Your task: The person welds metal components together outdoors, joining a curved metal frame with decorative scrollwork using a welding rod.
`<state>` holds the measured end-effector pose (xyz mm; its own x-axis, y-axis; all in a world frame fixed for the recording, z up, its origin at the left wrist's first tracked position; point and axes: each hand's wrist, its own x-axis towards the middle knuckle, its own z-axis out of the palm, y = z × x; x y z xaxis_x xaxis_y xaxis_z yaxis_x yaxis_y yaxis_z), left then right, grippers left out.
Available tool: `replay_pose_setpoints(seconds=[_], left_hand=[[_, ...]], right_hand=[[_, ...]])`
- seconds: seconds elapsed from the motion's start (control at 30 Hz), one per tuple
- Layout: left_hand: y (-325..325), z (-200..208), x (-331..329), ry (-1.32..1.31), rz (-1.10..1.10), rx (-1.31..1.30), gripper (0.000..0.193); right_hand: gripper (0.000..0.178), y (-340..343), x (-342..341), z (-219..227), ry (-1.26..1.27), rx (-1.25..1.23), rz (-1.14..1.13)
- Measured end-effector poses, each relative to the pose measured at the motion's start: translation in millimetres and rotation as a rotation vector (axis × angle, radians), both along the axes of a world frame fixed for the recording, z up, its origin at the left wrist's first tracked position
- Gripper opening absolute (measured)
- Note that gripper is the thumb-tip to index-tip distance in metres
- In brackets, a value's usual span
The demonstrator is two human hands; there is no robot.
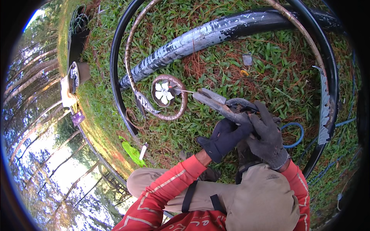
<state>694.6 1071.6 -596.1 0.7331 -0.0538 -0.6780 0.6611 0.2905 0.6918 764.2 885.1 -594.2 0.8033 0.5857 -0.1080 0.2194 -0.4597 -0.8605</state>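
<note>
I hold a worn grey welding electrode holder (217, 106) low over the grass with both gloved hands. My left hand (223, 139), in a black glove, is closed against the holder's underside. My right hand (268, 134), in a dirty grey glove, wraps its rear end; part of the grip is hidden. From the jaws a thin electrode rod (187, 91) points left, its far end by a brown metal scroll (182, 106). Inside the scroll's curl sits a white metal flower (163, 93). A metal leaf (145, 103) joins the scroll beside it.
A large black curved tube (114, 57) frames the work, with a thick paint-flaked pipe (192, 41) crossing beneath. At right are a jagged metal leaf (324, 107) and a blue cable (302, 134). Bright green material (132, 153) and a bucket (79, 72) lie left.
</note>
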Motion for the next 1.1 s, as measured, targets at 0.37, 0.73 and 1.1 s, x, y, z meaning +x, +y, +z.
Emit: replay_pose_setpoints(seconds=[0.37,0.73,1.1], left_hand=[[1.1,-9.6,-4.4,-0.015,-0.058,0.069,0.046],[1.1,7.6,6.9,-0.064,-0.092,0.055,0.036],[-1.8,-0.9,1.3,0.011,0.049,-0.03,0.044]], right_hand=[[0.054,2.5,-1.6,-2.9,-0.018,0.037,-0.004],[0.06,-3.2,-4.9,-6.2,-0.112,0.085,-0.04],[0.06,-1.7,-3.5,-1.5,-0.022,0.016,-0.025]])
